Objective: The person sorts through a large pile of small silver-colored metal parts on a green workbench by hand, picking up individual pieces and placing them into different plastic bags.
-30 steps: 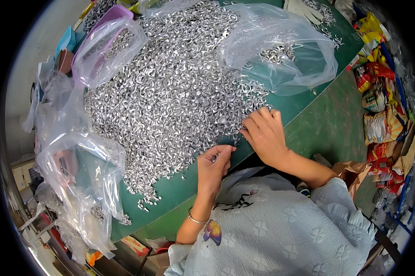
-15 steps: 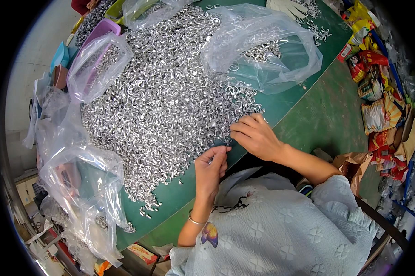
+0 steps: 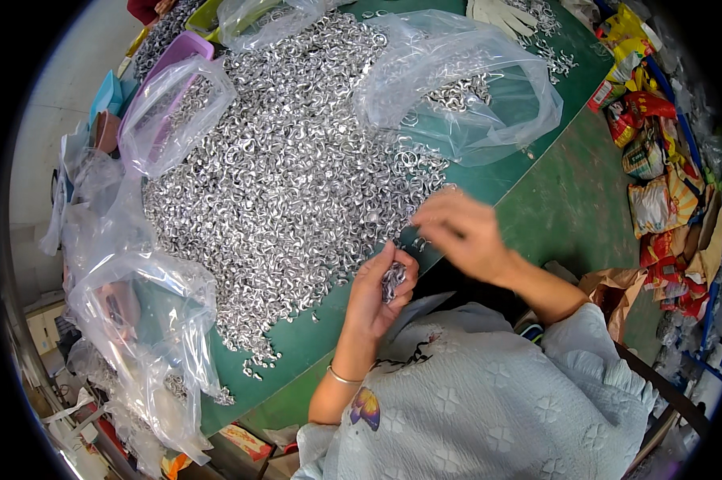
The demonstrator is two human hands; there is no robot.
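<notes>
A broad heap of small silver metal hooks and rings (image 3: 281, 176) covers much of the green table (image 3: 297, 352). At the heap's near edge my left hand (image 3: 369, 296) is turned partly palm up, its fingers curled around several small silver metal pieces (image 3: 392, 282). My right hand (image 3: 466, 237) is just to the right and slightly farther away, over the table's near edge. Its fingers are bent but smeared by motion, so whether anything is between them does not show.
Clear plastic bags (image 3: 489, 136) lie at the far right and on the left (image 3: 149, 320). A purple basket (image 3: 173, 60) and a white glove (image 3: 501, 16) are at the back. Colourful packages (image 3: 653, 160) line the right side. Another person's sleeve (image 3: 141, 10) shows at top left.
My left hand has turned and lifted slightly to the right, bringing the metal pieces in its palm into view. My right hand has moved a little right, away from the heap.
</notes>
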